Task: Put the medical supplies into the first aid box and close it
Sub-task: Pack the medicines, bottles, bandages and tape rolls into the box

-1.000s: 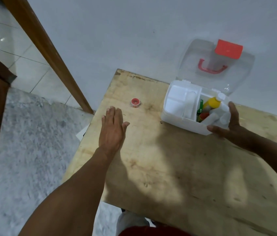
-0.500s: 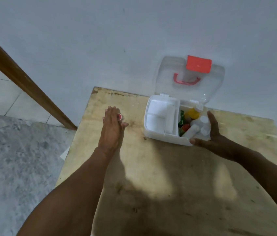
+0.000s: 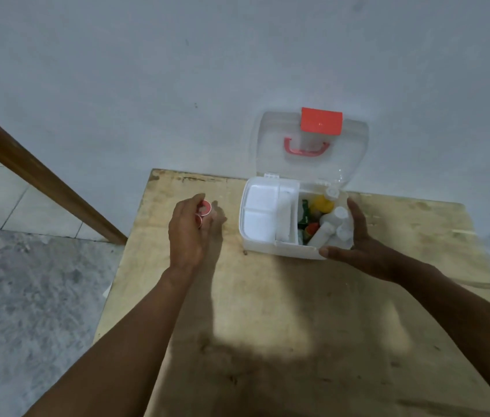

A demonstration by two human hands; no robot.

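Note:
A white first aid box (image 3: 270, 249) stands at the back of the wooden table, its clear lid (image 3: 312, 164) with a red latch and red handle leaning open against the wall. A white tray fills its left half; the right half holds white bottles (image 3: 332, 221), a yellow bottle and green and red items. My left hand (image 3: 188, 236) is shut on a small red tape roll (image 3: 205, 208), lifted just left of the box. My right hand (image 3: 358, 245) cups the box's front right corner, thumb on the front wall.
The wooden table (image 3: 267, 311) ends at a left edge near my left forearm, with grey floor (image 3: 27, 296) below. A brown wooden beam (image 3: 42, 179) slants at the left. The grey wall (image 3: 177, 85) is right behind the box.
My left hand reached forward to the red tape roll on the table, closed on it and picked it up. My right hand stayed on the box.

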